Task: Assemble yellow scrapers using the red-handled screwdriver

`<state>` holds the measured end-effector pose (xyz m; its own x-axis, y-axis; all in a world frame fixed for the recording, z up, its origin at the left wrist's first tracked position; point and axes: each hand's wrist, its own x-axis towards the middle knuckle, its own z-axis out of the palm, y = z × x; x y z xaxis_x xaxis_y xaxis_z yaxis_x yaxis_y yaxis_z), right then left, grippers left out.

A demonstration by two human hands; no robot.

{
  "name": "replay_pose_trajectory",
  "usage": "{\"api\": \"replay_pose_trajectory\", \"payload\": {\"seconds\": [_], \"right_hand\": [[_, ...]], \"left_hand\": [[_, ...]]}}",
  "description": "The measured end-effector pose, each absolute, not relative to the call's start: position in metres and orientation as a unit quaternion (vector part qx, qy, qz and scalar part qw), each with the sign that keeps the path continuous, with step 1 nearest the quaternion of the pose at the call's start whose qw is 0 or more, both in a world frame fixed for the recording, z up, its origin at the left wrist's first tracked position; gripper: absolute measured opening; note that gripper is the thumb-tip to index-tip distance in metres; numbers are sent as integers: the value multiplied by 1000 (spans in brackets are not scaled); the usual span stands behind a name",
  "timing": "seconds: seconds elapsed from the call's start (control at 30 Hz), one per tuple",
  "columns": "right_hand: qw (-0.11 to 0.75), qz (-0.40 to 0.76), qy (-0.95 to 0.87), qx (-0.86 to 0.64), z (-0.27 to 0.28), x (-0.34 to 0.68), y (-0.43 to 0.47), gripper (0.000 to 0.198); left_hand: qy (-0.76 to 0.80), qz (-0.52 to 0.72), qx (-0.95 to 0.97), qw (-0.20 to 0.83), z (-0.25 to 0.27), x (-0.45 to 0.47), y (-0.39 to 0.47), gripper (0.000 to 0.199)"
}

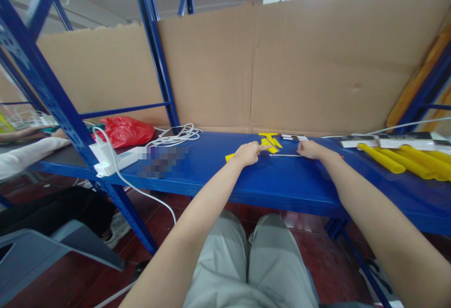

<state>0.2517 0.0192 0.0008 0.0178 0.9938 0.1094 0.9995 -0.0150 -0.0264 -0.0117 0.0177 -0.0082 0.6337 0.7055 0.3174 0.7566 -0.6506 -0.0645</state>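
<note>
My left hand (248,154) is over the blue shelf top, fingers mostly curled and one finger stretched toward flat yellow pieces (270,142). A yellow piece (229,157) pokes out on the hand's left side; its full shape is hidden. To the right, my right hand (309,149) is closed in a fist. A thin metal rod (284,155) runs leftward from under that fist, and a small red bit shows beyond the wrist. Whether the fist grips the rod cannot be made out. Just behind it lies a small white-and-black item (294,137).
Yellow tubes (382,158) and white-and-black boxes (391,139) lie at right. On the left are a white power strip (121,160), coiled white cable (179,135) and red plastic bag (127,131). Cardboard (299,63) stands behind. Another person's sleeve (33,155) shows far left.
</note>
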Motion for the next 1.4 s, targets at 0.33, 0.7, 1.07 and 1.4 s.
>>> {"api": "replay_pose_trajectory", "payload": {"seconds": [0.33, 0.7, 1.07, 1.4], "right_hand": [[25, -39, -699, -714, 1, 251, 18, 24], [31, -43, -702, -711, 0, 253, 19, 22], [33, -36, -705, -707, 4, 256, 21, 12], [48, -42, -700, -711, 7, 248, 15, 13]], "left_hand": [[-397, -131, -903, 102, -6, -11, 14, 51], [-378, -165, -905, 104, 1, -8, 4, 53], [-364, -481, -782, -154, 8, -6, 17, 61], [-333, -459, -496, -658, 5, -7, 17, 73]]}}
